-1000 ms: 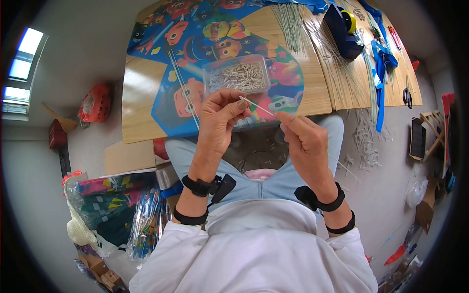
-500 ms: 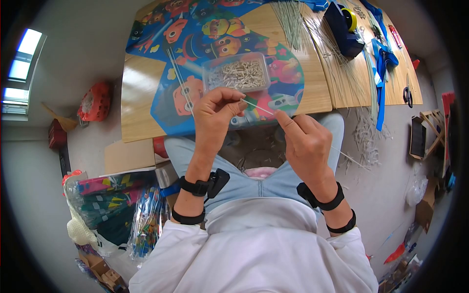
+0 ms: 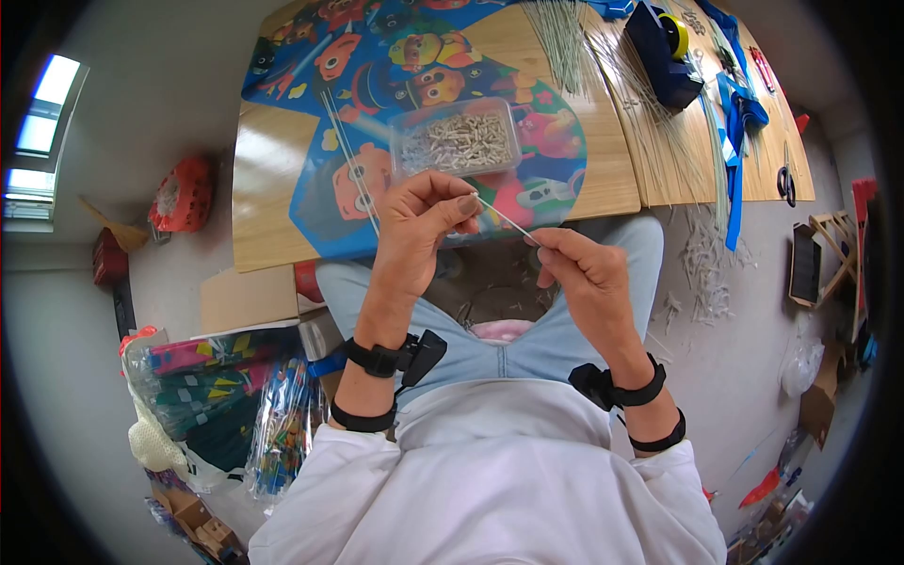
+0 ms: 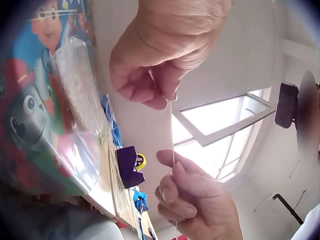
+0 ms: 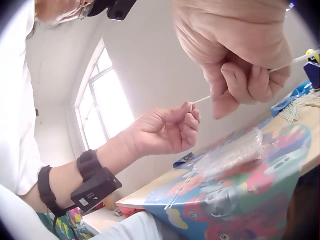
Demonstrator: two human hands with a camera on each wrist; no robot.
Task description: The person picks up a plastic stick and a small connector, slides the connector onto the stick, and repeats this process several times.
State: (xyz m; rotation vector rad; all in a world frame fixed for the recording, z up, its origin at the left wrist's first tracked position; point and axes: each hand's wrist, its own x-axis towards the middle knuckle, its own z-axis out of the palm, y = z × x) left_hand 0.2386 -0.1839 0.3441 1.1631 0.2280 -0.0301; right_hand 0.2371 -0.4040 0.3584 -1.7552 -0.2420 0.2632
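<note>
A thin white rod (image 3: pixel 506 217) stretches between the two hands above the table's front edge. Thumb and fingers of the left hand (image 3: pixel 414 221) pinch its upper end, and a small white bit shows at those fingertips in the right wrist view. Farther along, the right hand (image 3: pixel 589 278) grips the rod between thumb and index finger, its other fingers curled. The rod's far part trails past that hand toward the lower right. Just beyond the left hand stands a clear plastic box (image 3: pixel 515 137) holding many small whitish pieces (image 3: pixel 471 141).
A cartoon-printed sheet (image 3: pixel 320 202) covers much of the wooden table, with a few thin rods (image 3: pixel 348 155) on it. Toward the right lie bundled rods (image 3: pixel 557 56), a tape dispenser (image 3: pixel 664 71), blue ribbon (image 3: pixel 733 179) and scissors (image 3: pixel 785 184). Whitish scraps (image 3: pixel 706 273) litter the floor.
The right hand has come slightly down and turned, its thumb and index finger now together on the rod. The rod's trailing part has swung; the left hand has barely moved.
</note>
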